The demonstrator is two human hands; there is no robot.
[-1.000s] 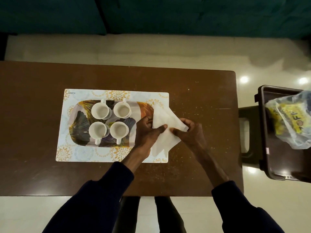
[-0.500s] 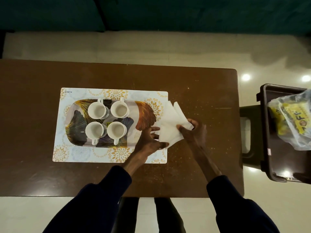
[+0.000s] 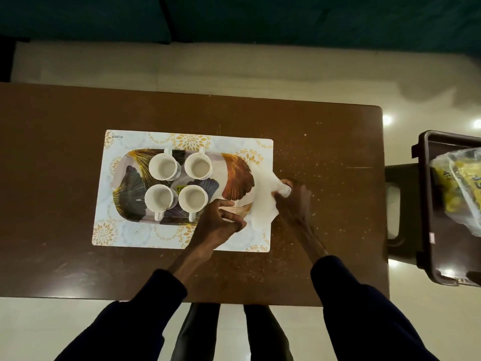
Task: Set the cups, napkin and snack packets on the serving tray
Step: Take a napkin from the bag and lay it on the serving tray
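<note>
The white napkin (image 3: 263, 196), right of centre, looks light and limp, best pinched at its edges. The right hand (image 3: 294, 196) has its grip closed on the bunched corner, while the left hand (image 3: 221, 220) pinches the lower edge.

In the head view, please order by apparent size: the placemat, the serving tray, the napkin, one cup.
1. placemat
2. serving tray, lying on the placemat
3. napkin, partly bunched in the right hand, so its full size is unsure
4. cup; all four look alike

My right hand (image 3: 294, 201) was motion-blurred, hiding its grip on the napkin (image 3: 263, 199). The napkin covered the serving tray (image 3: 236, 175) at its right end. The frame's right edge cropped the snack packets (image 3: 460, 188) in the dark bin (image 3: 437, 230).
</note>
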